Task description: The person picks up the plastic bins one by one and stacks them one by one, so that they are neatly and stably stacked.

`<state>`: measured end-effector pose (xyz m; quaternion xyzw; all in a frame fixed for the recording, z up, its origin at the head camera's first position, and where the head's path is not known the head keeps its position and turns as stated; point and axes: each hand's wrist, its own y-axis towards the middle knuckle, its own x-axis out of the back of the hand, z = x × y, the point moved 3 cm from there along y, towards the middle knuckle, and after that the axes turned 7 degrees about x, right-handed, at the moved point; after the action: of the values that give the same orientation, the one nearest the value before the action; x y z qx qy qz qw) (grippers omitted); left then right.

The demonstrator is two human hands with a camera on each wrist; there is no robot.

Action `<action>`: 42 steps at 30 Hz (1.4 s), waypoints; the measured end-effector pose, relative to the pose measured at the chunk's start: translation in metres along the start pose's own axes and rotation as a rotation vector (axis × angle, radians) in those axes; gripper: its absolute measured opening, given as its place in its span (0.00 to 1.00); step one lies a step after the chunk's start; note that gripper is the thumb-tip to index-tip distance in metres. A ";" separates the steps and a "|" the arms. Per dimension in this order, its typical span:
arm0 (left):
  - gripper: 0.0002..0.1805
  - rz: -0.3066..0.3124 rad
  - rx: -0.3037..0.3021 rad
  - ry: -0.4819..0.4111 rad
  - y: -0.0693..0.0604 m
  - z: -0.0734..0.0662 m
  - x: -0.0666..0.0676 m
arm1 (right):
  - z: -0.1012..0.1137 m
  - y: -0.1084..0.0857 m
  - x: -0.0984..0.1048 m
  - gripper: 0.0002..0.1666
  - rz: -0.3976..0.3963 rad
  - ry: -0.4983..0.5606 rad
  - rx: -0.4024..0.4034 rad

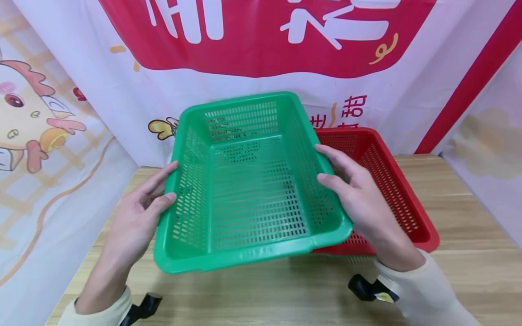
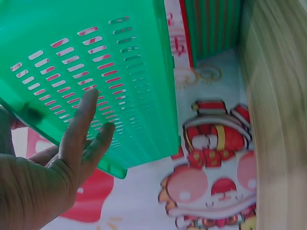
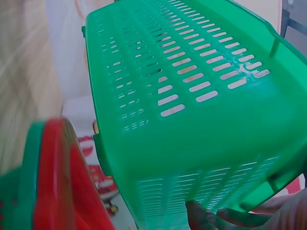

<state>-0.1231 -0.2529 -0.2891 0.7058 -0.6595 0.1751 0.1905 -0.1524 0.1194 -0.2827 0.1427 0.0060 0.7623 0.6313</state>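
A green plastic basket (image 1: 257, 190) with slotted walls is held up above the table, tilted, its inside facing the head camera. My left hand (image 1: 140, 208) grips its left rim; in the left wrist view, fingers (image 2: 79, 124) lie against the slotted outer side. On the opposite rim, my right hand (image 1: 360, 199) holds with the thumb on the edge, and the other fingers are partly hidden behind the wall. Behind and to the right, a red basket (image 1: 391, 190) is partly covered by the green one. The right wrist view shows the held basket's underside (image 3: 192, 139).
Wood-grain table (image 1: 253, 299) extends below the baskets. A printed cloth (image 1: 261, 54) hangs behind, with more cloth at both sides. Beside the red basket (image 3: 53, 177), the right wrist view shows another green edge (image 3: 31, 167). Black wrist cameras (image 1: 148, 305) sit at both cuffs.
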 end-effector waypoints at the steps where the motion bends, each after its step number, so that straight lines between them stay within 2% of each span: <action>1: 0.29 0.014 -0.002 -0.016 0.001 -0.004 -0.005 | -0.001 -0.001 0.005 0.36 -0.006 -0.001 -0.004; 6: 0.30 0.078 0.011 -0.114 0.008 -0.018 -0.027 | -0.008 -0.006 0.031 0.36 -0.041 -0.001 -0.030; 11: 0.29 0.125 0.024 -0.157 0.014 -0.028 -0.051 | -0.023 -0.010 0.061 0.35 -0.087 0.004 -0.040; 16: 0.30 0.175 0.001 -0.199 0.022 -0.036 -0.075 | -0.037 -0.018 0.090 0.32 -0.139 0.087 -0.034; 21: 0.31 0.204 -0.017 -0.248 0.029 -0.046 -0.095 | -0.044 -0.024 0.111 0.30 -0.144 0.171 -0.004; 26: 0.32 0.232 -0.030 -0.284 0.035 -0.056 -0.113 | -0.047 -0.028 0.129 0.30 -0.159 0.238 0.002; 30: 0.32 0.256 -0.039 -0.313 0.038 -0.063 -0.127 | -0.048 -0.032 0.142 0.28 -0.181 0.251 0.022; 38: 0.32 0.283 -0.046 -0.334 0.045 -0.069 -0.151 | -0.056 -0.036 0.163 0.28 -0.222 0.193 -0.004; 42: 0.32 0.286 -0.041 -0.340 0.049 -0.068 -0.159 | -0.064 -0.033 0.170 0.30 -0.214 0.206 -0.011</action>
<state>-0.1827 -0.0847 -0.3077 0.6205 -0.7788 0.0654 0.0644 -0.1622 0.3010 -0.3148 0.0589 0.0817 0.7012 0.7059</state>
